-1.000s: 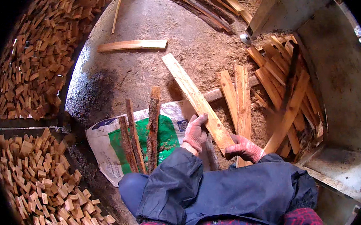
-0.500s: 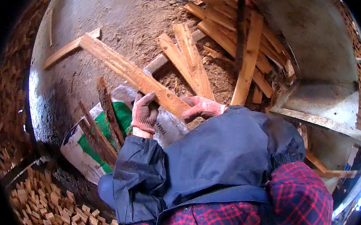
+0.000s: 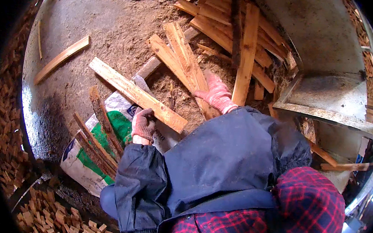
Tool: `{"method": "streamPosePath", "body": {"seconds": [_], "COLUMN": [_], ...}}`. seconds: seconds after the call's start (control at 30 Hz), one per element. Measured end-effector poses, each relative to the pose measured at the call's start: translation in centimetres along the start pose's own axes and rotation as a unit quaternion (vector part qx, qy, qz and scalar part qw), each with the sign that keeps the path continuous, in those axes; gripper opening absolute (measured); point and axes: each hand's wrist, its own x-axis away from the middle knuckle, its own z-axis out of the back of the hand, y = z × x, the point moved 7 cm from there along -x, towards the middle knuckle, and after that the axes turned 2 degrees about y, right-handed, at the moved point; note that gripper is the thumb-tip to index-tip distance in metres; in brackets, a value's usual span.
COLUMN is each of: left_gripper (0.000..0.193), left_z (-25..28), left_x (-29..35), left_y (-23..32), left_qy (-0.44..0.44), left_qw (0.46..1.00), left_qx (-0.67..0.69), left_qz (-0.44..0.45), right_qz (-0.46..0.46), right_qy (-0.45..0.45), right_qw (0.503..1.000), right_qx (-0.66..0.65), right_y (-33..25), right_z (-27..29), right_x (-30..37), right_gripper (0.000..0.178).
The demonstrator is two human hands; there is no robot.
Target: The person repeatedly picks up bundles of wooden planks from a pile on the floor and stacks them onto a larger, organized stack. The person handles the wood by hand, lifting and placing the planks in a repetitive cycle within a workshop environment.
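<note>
My left hand (image 3: 143,124), in a pink knit glove, is closed round the near edge of a pale wooden plank (image 3: 132,90). That plank slants from upper left to lower right above a white and green sack (image 3: 121,127). My right hand (image 3: 217,92), gloved alike, grips another wooden plank (image 3: 183,51), its thumb across the top and its fingers along the right edge. Beside it, a second loose plank (image 3: 167,56) lies partly underneath. Several dark, bark-edged strips (image 3: 106,121) lean on the sack.
A heap of planks (image 3: 218,25) lies at the upper right, with an upright-looking board (image 3: 245,55) across it. To the right stands a metal trough (image 3: 326,94). Small cut wood blocks (image 3: 54,215) are piled lower left. One strip (image 3: 63,58) lies on the sawdust-covered floor.
My right hand has let go of the left hand's plank and moved up to another plank. The left-hand plank has shifted right and down, away from the strip on the floor.
</note>
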Motion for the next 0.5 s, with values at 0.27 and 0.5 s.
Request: {"method": "streamPosePath", "body": {"seconds": [0.27,0.5], "left_gripper": [0.034,0.017], "left_z": [-2.7,0.8], "left_x": [0.3,-1.1], "left_y": [-1.5,0.2], "left_qy": [-0.005,0.036], "left_qw": [0.999,0.907], "left_qx": [-0.030,-0.382], "left_qz": [-0.013,-0.175], "right_qz": [-0.102,-0.094], "right_qy": [-0.047,-0.040], "right_qw": [0.990,0.990], "right_qx": [-0.090,-0.099], "right_y": [5.2,3.4], "right_z": [-5.2,0.2], "right_x": [-1.2,-1.1], "right_gripper": [0.110,0.102]}}
